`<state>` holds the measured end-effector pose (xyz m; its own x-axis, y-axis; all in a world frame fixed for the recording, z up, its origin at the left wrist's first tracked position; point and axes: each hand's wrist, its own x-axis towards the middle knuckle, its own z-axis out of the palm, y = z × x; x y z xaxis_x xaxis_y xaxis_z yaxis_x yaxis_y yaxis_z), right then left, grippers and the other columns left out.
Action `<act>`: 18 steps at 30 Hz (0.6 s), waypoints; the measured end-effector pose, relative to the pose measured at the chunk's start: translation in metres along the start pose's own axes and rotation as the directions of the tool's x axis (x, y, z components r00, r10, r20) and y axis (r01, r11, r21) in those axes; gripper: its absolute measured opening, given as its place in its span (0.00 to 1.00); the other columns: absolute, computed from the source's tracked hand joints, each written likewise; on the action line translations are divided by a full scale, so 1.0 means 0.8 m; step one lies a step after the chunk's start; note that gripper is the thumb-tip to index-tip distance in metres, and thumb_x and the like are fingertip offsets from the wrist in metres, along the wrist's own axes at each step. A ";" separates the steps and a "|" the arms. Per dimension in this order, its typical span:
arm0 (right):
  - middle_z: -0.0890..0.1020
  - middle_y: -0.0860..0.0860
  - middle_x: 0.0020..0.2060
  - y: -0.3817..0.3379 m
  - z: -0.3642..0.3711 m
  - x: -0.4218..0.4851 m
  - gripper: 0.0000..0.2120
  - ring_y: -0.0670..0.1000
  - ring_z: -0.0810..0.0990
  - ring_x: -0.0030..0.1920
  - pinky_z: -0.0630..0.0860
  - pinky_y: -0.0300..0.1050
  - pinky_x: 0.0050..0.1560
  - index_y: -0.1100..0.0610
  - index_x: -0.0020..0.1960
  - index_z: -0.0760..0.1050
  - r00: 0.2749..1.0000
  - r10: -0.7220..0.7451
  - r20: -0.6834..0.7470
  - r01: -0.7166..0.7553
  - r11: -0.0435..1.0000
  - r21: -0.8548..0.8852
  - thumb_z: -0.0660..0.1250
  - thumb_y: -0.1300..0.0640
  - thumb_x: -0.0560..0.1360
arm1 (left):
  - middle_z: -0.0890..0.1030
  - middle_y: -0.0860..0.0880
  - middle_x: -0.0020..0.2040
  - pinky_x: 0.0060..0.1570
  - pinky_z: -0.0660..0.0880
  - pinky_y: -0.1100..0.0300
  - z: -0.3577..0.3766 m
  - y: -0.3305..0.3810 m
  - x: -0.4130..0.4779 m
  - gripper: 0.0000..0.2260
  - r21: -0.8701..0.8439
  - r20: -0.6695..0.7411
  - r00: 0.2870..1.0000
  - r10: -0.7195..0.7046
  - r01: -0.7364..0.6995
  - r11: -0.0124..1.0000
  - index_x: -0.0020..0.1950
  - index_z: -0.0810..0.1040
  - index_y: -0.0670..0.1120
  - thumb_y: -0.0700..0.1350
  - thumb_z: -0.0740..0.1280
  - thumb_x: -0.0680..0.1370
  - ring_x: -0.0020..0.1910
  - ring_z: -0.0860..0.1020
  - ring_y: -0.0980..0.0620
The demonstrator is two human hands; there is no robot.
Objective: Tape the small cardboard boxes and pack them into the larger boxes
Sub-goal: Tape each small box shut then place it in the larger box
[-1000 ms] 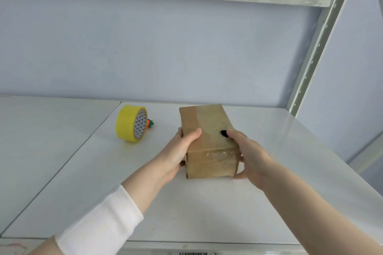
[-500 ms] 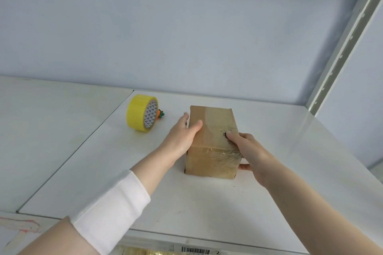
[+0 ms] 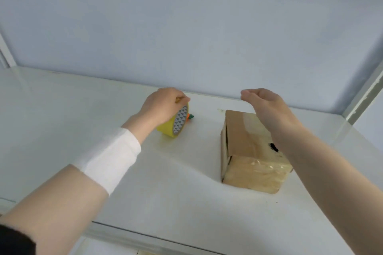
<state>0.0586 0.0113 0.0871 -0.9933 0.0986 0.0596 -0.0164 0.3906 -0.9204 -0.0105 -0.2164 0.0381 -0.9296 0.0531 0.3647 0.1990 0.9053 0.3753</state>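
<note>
Two hands out: left hand [image 3: 163, 103] curled over tape [image 3: 176, 125], right hand [image 3: 263, 101] empty, fingers loosely bent, above box [image 3: 244, 136] resting on surface [image 3: 145, 192]. Risk: tape, standing on edge, rolling off under a loose grip.

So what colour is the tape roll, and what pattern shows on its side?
The tape roll is yellow, with grey-and-white triangles on its side; head view.

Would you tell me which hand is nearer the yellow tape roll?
Left. The left hand grips the yellow tape roll from above; the right hand hovers over the brown cardboard box.
</note>
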 end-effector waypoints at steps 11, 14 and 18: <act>0.75 0.50 0.59 -0.024 0.153 0.051 0.28 0.51 0.72 0.57 0.64 0.41 0.56 0.55 0.71 0.64 0.980 0.106 0.168 -0.079 0.984 -0.160 0.63 0.44 0.76 | 0.72 0.57 0.44 0.46 0.68 0.64 -0.026 -0.067 -0.076 0.15 -0.358 -0.224 0.970 0.093 -0.170 0.918 0.44 0.69 0.54 0.51 0.75 0.67 0.47 0.70 0.56; 0.77 0.53 0.60 -0.021 0.169 0.054 0.24 0.53 0.76 0.59 0.73 0.46 0.61 0.56 0.67 0.71 0.971 0.113 0.211 -0.075 0.980 -0.183 0.64 0.45 0.76 | 0.74 0.58 0.46 0.44 0.68 0.72 -0.032 -0.079 -0.078 0.13 -0.582 -0.194 0.981 0.012 -0.125 0.804 0.43 0.69 0.56 0.55 0.72 0.68 0.45 0.72 0.62; 0.80 0.50 0.41 -0.026 0.182 0.052 0.13 0.45 0.79 0.39 0.77 0.37 0.43 0.58 0.58 0.76 0.964 0.044 0.262 -0.022 0.996 -0.085 0.66 0.54 0.76 | 0.76 0.59 0.45 0.42 0.70 0.69 -0.035 -0.095 -0.062 0.09 -0.684 -0.044 0.993 -0.108 0.049 0.728 0.44 0.72 0.54 0.51 0.71 0.71 0.43 0.74 0.63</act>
<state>0.0014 -0.1259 0.0522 -0.9882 -0.1276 -0.0841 0.0153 0.4651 -0.8852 0.0293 -0.2994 0.0150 -0.9312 -0.0631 0.3591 0.3116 0.3735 0.8737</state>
